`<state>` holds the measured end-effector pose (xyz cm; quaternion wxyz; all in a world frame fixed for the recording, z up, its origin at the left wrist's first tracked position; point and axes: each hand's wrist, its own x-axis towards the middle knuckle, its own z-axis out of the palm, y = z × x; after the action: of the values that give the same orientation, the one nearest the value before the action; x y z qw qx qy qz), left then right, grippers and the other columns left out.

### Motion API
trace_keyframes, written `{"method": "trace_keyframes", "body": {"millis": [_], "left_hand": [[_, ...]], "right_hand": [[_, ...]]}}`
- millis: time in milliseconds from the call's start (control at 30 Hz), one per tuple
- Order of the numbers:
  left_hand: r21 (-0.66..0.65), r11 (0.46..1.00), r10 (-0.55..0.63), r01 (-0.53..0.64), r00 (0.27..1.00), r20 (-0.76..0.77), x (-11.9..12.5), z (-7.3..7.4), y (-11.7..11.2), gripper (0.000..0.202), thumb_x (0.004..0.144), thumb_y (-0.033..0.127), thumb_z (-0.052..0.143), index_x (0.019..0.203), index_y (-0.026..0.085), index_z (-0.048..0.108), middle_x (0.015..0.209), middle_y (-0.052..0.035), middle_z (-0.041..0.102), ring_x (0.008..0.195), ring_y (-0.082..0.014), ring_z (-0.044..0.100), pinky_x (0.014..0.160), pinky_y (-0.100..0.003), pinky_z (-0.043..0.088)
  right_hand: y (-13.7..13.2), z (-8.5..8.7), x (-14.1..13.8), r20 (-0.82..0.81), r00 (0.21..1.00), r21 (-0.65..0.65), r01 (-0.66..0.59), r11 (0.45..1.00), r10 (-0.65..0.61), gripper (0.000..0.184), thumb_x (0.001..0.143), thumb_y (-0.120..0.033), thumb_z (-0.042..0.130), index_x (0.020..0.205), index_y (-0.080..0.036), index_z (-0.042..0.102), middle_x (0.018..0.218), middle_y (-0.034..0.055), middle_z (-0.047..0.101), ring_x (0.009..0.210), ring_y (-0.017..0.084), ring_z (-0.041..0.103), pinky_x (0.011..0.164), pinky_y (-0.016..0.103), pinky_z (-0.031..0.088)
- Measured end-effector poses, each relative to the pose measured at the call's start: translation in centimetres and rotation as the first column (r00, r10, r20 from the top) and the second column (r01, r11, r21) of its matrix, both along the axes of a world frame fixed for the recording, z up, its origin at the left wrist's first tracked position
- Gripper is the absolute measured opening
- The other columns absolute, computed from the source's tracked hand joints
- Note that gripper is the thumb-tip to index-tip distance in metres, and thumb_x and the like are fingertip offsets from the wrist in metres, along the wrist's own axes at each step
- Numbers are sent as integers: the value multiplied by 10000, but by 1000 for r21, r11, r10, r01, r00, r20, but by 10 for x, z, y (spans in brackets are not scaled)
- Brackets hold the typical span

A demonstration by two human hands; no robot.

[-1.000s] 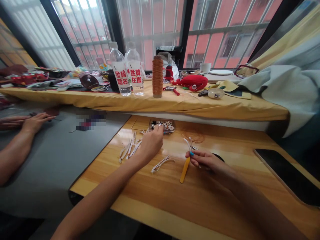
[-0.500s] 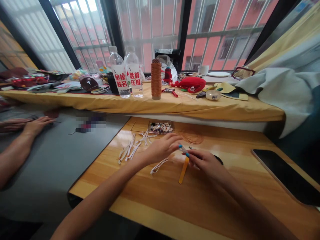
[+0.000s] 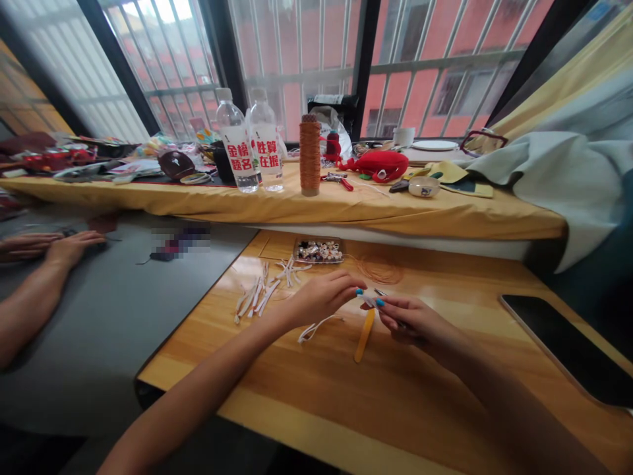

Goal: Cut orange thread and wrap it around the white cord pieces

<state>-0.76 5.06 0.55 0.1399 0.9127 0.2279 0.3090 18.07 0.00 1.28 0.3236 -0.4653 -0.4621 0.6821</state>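
Observation:
Above the wooden table, my left hand (image 3: 326, 293) pinches one end of a small white strip (image 3: 368, 300). My right hand (image 3: 414, 318) has its fingers closed on the strip's other end. A dark metal tip (image 3: 380, 292) shows just behind the right fingers; the rest of that tool is hidden. Below the hands lies a flat yellow stick (image 3: 364, 338). One looped white strip (image 3: 316, 328) rests under my left wrist. Several more white strips (image 3: 257, 293) are spread to the left, near a clear box of small beads (image 3: 319, 240).
Orange thread (image 3: 378, 270) lies coiled behind my hands. A phone (image 3: 558, 343) is at the right. On the cloth-covered ledge stand two water bottles (image 3: 240, 148) and an orange thread spool (image 3: 310, 158). Another person's hands (image 3: 69, 249) are on the grey table at left.
My right hand has shifted slightly right and turned, covering the black loop seen behind it before. The white strip now looks bunched between my fingertips.

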Motion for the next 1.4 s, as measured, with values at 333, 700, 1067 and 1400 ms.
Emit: {"method": "trace_keyframes", "body": {"millis": [333,700,1067,1400], "left_hand": [[-42,996,77,-79,995,-67,5,-11,-1,272,865,251,341,887,124,580,804,-59,589,725,-114,548,661,-206,420],[-142,970,201,-199,980,3,8,-9,2,199,827,226,430,791,126,599,752,-37,614,701,-114,545,644,-202,403],[-510,834,220,-210,975,-40,15,-2,-8,237,807,214,406,669,135,582,464,42,467,463,-75,438,477,-171,329],[-773,633,195,52,955,224,15,5,-4,226,791,249,395,712,107,553,488,55,443,399,-39,389,437,-164,307]], "right_hand": [[-2,-7,-11,165,986,150,-18,989,-7,405,658,-548,534,661,-143,534,576,1,582,392,71,527,376,188,381],[3,-12,-7,233,960,266,92,960,-157,414,706,-526,499,815,-142,612,779,68,642,606,142,600,567,278,487],[-6,-16,-13,545,783,650,-171,740,-298,313,815,-292,397,1064,-239,578,900,52,647,816,213,584,742,330,428],[-3,-20,-11,412,900,499,-95,862,-140,325,809,-417,397,970,-205,585,681,6,560,516,119,493,542,257,403]]}}
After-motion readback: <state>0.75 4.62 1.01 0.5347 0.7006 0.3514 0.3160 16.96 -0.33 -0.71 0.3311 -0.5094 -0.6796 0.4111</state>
